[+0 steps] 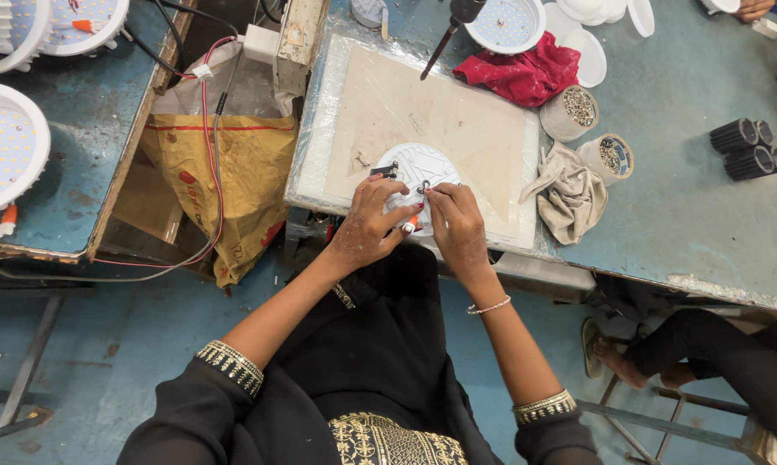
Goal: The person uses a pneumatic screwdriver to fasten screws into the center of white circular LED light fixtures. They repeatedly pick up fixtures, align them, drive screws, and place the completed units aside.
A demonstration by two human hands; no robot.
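Note:
A round white lamp housing lies face down on a beige work mat at the table's near edge. My left hand rests on the housing's near side and grips it, with an orange-tipped part under the fingers. My right hand pinches a small metal screw or clip on the housing's back. Two short dark wires stick up from the housing just beyond my left fingers.
A screwdriver, a red cloth, a grey cloth and two tubs of screws sit beyond. Black cylinders lie right. White lamp discs cover the left table. Another person's leg is at lower right.

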